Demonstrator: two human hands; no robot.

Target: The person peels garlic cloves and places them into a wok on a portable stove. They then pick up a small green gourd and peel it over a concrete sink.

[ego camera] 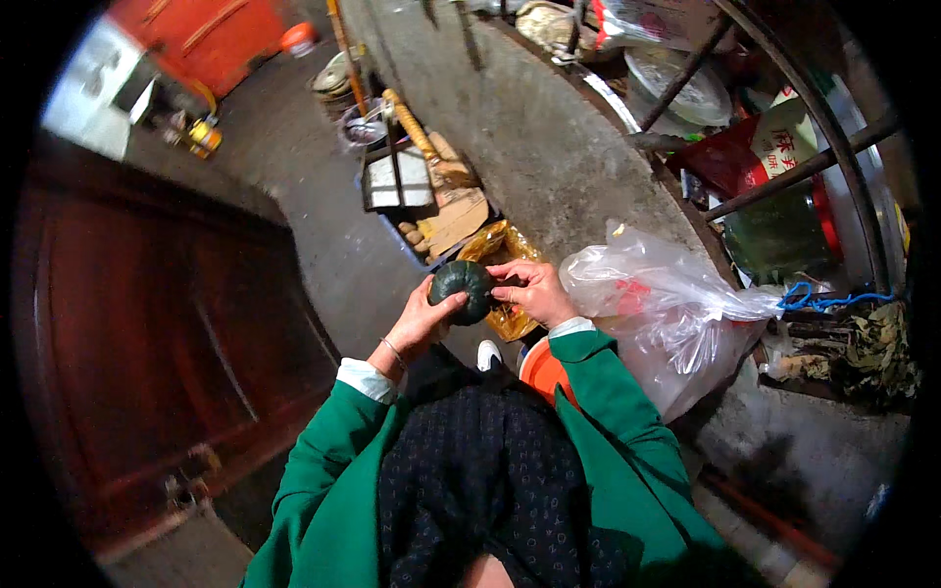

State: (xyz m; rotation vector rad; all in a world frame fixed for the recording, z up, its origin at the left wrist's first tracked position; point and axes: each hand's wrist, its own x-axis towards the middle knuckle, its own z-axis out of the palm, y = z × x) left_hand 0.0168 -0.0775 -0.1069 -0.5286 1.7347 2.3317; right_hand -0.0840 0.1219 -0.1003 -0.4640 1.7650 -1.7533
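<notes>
A small dark green ribbed squash (464,288) is held up in front of my body. My left hand (430,317) grips it from the left side, the thumb lying across its front. On the other side, the fingertips of my right hand (535,292) pinch at its right edge, near the small stem spot; whether they hold anything small there I cannot tell. Below and behind the squash, an amber plastic bag (507,239) lies beside a blue crate (403,246). Cardboard (457,220) and several potatoes (413,237) sit in that crate.
A clear plastic bag (662,294), tied with blue string (831,300) to a metal rack (831,140), hangs at my right. An orange lid (544,367) is by my right sleeve. A dark red wooden cabinet (162,331) stands left. A broom (412,121) leans over the crate.
</notes>
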